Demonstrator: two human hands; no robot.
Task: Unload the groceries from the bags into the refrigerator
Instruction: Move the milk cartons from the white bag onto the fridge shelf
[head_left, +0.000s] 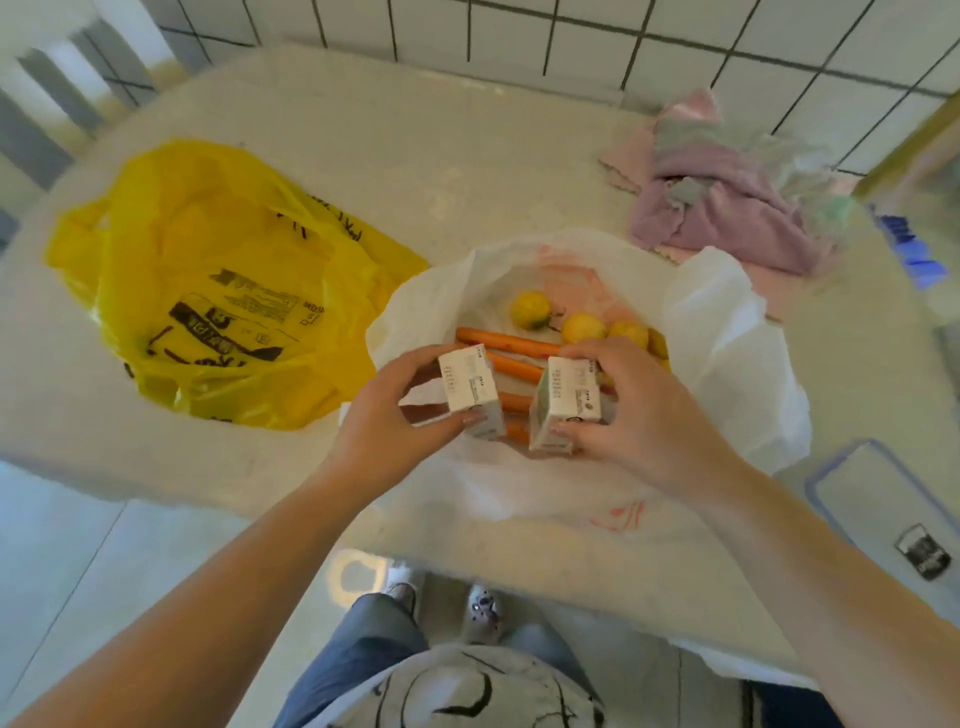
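Note:
A white plastic bag (727, 353) lies open on the counter in front of me. Inside it are several orange carrots (511, 343) and several yellow citrus fruits (530, 309). My left hand (400, 410) grips a small white carton (470, 389) over the bag's left side. My right hand (634, 405) grips a second white carton (566, 405) just to the right of the first. Both cartons are held above the carrots. A yellow plastic bag (208, 291) lies flattened to the left.
A pile of pink and grey cloths (727, 197) sits at the back right. A clear container lid with a blue rim (878, 499) lies at the right near the counter edge (208, 499). A white tiled wall (571, 36) runs behind.

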